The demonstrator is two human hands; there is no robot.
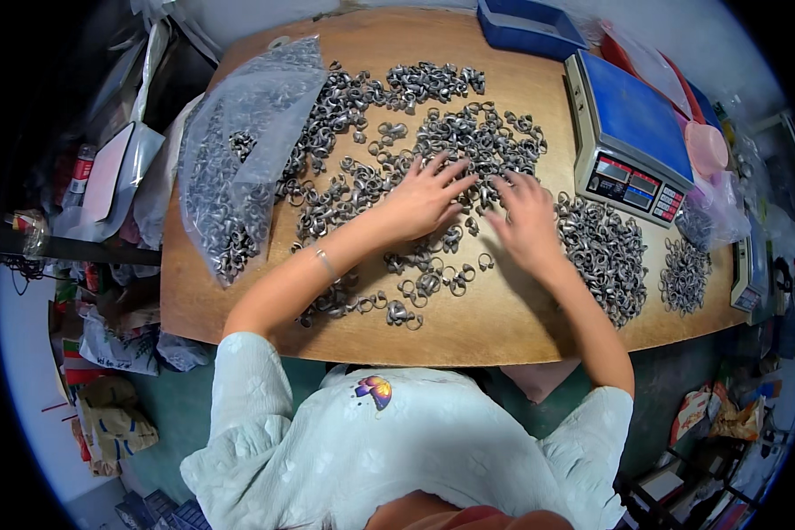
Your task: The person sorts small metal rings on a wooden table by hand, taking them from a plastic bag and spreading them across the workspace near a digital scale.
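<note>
We judge the work part done: a large heap (pixel 602 256) and a small heap (pixel 685 276) of metal rings lie apart on the table (pixel 205 305) at right, while loose rings (pixel 399 312) lie nearer us. Our left hand (pixel 422 201) and right hand (pixel 528 219) spread their fingers wide at the central pile (pixel 481 132); we cannot tell what their undersides touch. The clear bag (pixel 284 95) contains more rings; the blue tray (pixel 530 41) shows no discernible contents.
</note>
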